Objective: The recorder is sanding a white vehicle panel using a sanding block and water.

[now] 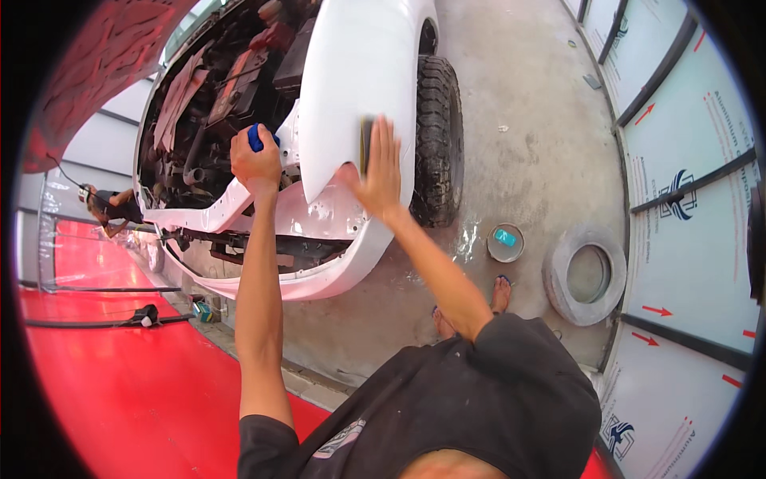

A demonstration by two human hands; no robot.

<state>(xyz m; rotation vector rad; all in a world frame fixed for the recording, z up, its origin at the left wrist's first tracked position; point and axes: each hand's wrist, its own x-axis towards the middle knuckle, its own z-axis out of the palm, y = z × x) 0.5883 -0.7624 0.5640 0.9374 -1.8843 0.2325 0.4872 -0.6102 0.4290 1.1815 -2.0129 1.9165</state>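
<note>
A person's right hand [379, 180] lies flat along a dark, yellow-edged block [366, 144] at the outer side of a vehicle's white fender [351, 80], seen through the head camera I run from afar. The fingers are together and nearly straight, the thumb set apart; I cannot tell whether they pinch the block, which is blurred and partly covered. At my left, the left hand [255, 164] is curled tight around a blue bundle [257, 137] beside the fender's inner edge, near the open engine bay [215, 104]; whether its knuckles touch metal, I cannot make out. Between the hands, the fender narrows to a point, its tip above the pale front bumper [335, 279]. The knobby front tire [437, 136] bounds the right hand's outer side. Beyond it, I see a broad lane of concrete floor [527, 104] reaching the panelled wall [670, 160]. Near the person's feet [500, 294], a round basin [519, 253] holding a turquoise item [504, 237] and a loose grey tire [558, 279] narrow that lane. At far left, I see another person [108, 206] beyond the vehicle.
</note>
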